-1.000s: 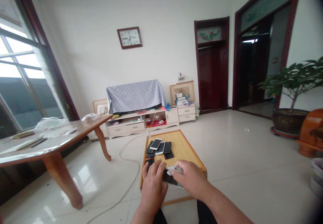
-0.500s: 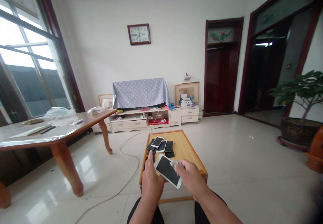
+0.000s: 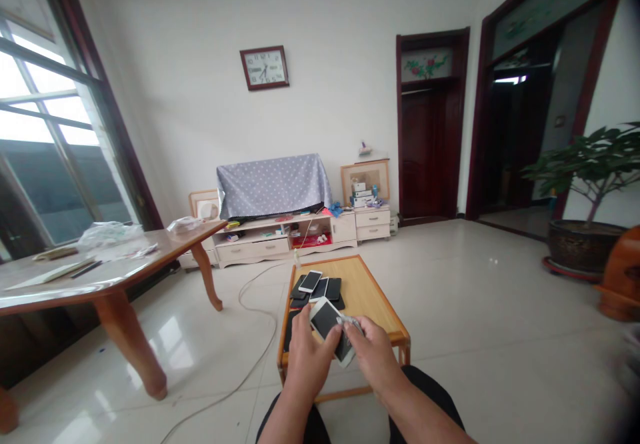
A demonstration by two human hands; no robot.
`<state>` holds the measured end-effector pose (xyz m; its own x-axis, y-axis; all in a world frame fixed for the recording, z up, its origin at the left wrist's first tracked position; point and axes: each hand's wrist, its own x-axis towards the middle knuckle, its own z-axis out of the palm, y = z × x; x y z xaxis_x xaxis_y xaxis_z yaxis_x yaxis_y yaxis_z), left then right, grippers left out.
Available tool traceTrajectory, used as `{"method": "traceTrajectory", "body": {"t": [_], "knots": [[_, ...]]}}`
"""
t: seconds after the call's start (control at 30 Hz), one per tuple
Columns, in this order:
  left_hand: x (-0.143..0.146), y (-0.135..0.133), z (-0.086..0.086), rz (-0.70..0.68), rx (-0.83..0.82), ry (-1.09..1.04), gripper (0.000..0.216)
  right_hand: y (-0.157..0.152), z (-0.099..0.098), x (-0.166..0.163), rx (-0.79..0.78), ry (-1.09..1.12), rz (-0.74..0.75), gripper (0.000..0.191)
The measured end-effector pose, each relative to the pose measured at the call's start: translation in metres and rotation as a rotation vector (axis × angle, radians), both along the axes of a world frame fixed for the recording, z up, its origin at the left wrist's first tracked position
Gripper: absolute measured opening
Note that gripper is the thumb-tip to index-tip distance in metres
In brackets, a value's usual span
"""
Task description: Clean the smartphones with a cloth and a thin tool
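Note:
A white smartphone [image 3: 325,317] with a dark screen is held tilted above the near end of a low wooden table [image 3: 373,297]. My left hand [image 3: 307,357] grips its left side, thumb lying over the screen. On the phone's right part, my right hand [image 3: 373,357] pinches a small crumpled whitish cloth [image 3: 351,323] against the glass; its exact material is too small to tell. Just beyond my hands several phones lie in an overlapping pile, with a white phone [image 3: 311,281] on top and a black phone [image 3: 334,289] at its right.
A larger table [image 3: 170,247] with plastic bags [image 3: 110,233] stands at left. A cable [image 3: 250,367] runs across the floor. Ahead is a white TV cabinet [image 3: 250,253] under a dotted cloth cover [image 3: 275,184]. A potted plant [image 3: 575,247] stands at right.
My left thumb has come down across the phone's screen, where before the fingers stood upright along its edge. My hands are closer together. The view has turned slightly right.

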<state>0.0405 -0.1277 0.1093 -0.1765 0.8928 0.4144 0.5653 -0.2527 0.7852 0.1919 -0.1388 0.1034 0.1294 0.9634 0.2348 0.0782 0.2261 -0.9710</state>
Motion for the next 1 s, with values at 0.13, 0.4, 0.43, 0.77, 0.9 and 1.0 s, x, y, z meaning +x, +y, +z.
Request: {"method": "traceTrajectory", "body": {"t": [0.13,0.4,0.43,0.77,0.9,1.0], "knots": [[-0.001,-0.002,-0.010,-0.081,0.024,0.261,0.104,0.001,-0.003,0.008,0.010,-0.038,-0.021,0.037],[-0.001,-0.011,-0.013,-0.175,0.020,0.445,0.130,-0.007,-0.003,0.006,0.070,-0.185,-0.054,0.026],[0.000,-0.013,-0.013,-0.175,0.033,0.454,0.130,-0.008,-0.002,0.005,0.091,-0.199,-0.055,0.025],[0.007,-0.025,-0.013,-0.084,0.316,0.426,0.111,-0.029,0.009,0.002,0.312,-0.241,0.017,0.023],[0.005,-0.030,-0.011,-0.052,0.397,0.395,0.118,-0.033,0.021,0.010,0.178,-0.033,0.178,0.032],[0.002,-0.033,-0.010,-0.069,0.416,0.401,0.123,-0.029,0.026,0.018,0.021,0.124,0.227,0.031]]}}
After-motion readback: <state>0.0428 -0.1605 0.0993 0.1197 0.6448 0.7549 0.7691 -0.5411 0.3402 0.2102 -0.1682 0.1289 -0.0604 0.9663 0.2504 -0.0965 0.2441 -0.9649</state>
